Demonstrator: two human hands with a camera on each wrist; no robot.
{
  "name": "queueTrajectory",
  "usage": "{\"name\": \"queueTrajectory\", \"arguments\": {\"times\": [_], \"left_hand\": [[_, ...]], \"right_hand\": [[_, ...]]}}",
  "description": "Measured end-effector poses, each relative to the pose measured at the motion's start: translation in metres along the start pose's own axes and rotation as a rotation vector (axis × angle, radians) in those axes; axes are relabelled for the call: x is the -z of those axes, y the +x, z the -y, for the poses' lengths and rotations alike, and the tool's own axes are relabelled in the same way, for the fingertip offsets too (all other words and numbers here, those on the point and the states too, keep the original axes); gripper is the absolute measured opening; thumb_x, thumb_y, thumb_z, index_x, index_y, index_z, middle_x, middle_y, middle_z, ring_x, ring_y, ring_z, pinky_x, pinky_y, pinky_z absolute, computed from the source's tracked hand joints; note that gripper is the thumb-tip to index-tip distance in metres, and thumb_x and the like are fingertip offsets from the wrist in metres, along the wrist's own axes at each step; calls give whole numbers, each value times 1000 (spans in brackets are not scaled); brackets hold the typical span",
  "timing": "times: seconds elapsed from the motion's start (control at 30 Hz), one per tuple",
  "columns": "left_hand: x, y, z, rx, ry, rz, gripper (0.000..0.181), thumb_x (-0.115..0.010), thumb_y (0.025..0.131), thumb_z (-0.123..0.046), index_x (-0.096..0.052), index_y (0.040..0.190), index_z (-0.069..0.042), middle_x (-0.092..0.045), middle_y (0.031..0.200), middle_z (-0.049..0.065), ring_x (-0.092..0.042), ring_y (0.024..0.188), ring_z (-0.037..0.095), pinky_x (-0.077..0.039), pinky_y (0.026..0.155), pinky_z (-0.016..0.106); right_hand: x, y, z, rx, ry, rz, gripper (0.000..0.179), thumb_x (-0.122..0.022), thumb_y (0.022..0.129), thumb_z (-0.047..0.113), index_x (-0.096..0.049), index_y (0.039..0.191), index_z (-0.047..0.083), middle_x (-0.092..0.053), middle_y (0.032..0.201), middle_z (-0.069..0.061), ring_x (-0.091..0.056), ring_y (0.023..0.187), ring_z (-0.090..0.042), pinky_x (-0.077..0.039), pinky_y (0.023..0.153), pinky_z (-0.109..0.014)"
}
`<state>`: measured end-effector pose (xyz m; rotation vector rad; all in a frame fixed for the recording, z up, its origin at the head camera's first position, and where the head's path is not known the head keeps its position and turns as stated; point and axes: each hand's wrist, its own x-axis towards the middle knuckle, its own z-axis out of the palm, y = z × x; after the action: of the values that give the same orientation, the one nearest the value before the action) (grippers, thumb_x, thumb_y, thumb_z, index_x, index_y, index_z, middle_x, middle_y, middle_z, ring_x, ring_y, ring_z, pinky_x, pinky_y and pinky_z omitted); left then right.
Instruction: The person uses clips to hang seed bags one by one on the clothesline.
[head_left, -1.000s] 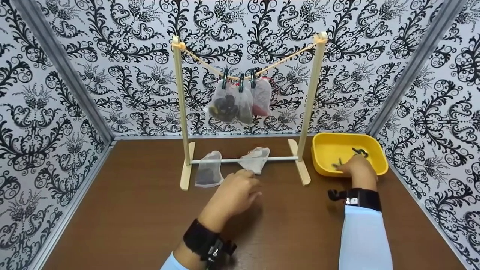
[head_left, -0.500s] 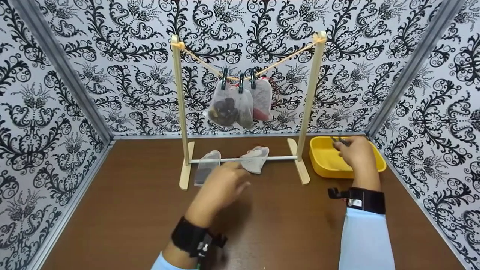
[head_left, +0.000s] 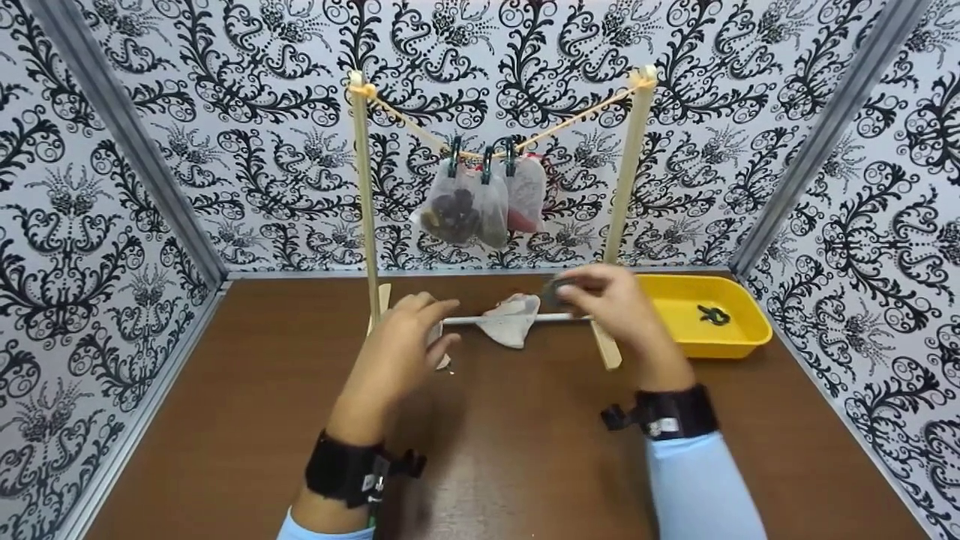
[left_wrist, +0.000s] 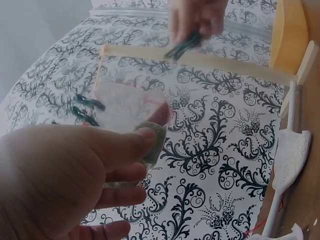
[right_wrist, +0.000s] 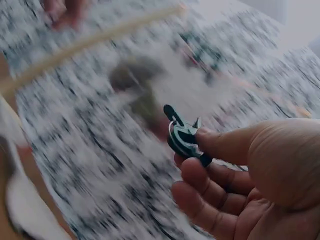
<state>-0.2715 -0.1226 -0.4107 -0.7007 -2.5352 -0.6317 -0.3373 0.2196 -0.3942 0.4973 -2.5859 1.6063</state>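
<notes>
My right hand (head_left: 611, 304) is in front of the stand's right post, pinching a dark green clothes peg (right_wrist: 185, 140) between thumb and fingers. My left hand (head_left: 397, 352) is over the left foot of the stand, thumb and fingers parted and loosely bent, with nothing held. It mostly hides a small mesh bag that lies there. Another whitish mesh bag (head_left: 510, 321) lies across the stand's white bottom rod (head_left: 559, 317). Three filled mesh bags (head_left: 454, 214) hang from the sagging orange cord (head_left: 409, 124), held by green pegs (head_left: 455, 157).
The cord is tied between two upright wooden posts (head_left: 365, 195), which stand on the brown table (head_left: 525, 450). A yellow tub (head_left: 709, 349) with a green peg (head_left: 712, 315) inside sits at the right. Patterned walls (head_left: 225, 187) close in the back and sides.
My right hand has lifted a peg out of the yellow tub and carried it left to the stand. My left hand has shifted left over the left bag, its fingers spreading apart.
</notes>
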Motion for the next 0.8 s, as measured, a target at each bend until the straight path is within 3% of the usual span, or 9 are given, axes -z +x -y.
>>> {"name": "queueTrajectory", "arguments": {"times": [0.13,0.27,0.43,0.53,0.6,0.7,0.8], "left_hand": [[0,1,-4,12,9,-1,69,-90,98,-31,-65,160,-13,-77,127,12,-71,122,35,-61,110,54],[-2,3,-6,-9,6,-5,72,-91,97,-34,-65,161,-16,-76,125,11,-72,119,34,-64,105,53],[-2,3,-9,-97,20,-43,52,-90,96,-30,-78,142,-10,-77,114,7,-74,106,31,-65,90,50],[-2,2,-10,-117,32,-77,44,-89,96,-27,-80,135,-8,-77,111,5,-75,102,29,-65,88,48],[-2,3,-9,-119,40,-103,40,-89,96,-24,-80,131,-7,-77,110,5,-75,102,29,-66,90,47],[-3,3,-7,-131,80,-161,33,-89,96,-19,-81,125,-6,-78,108,5,-77,100,28,-66,89,45],[-3,3,-5,-149,124,-226,27,-91,93,-15,-83,117,-7,-78,103,5,-77,96,28,-66,86,43]], "right_hand": [[-47,8,9,114,49,120,28,-82,104,13,-81,129,0,-84,116,-20,-78,87,-12,-71,83,-32],[-76,13,16,139,57,220,25,-81,105,12,-80,127,0,-85,109,-19,-78,84,-13,-70,78,-31],[-87,11,17,142,101,256,24,-78,107,11,-79,125,-4,-85,104,-18,-77,80,-12,-67,72,-26],[-88,11,12,133,119,237,24,-74,110,13,-79,126,-4,-84,103,-18,-75,78,-14,-65,70,-25],[-90,14,4,127,42,187,23,-73,111,16,-80,125,-1,-84,109,-19,-77,87,-18,-66,79,-30],[-95,23,-19,105,-139,126,23,-72,112,19,-82,125,3,-83,125,-17,-78,113,-30,-65,103,-45],[-100,28,-46,65,-353,150,25,-72,110,19,-80,128,3,-81,135,-17,-75,131,-38,-59,118,-56]]}}
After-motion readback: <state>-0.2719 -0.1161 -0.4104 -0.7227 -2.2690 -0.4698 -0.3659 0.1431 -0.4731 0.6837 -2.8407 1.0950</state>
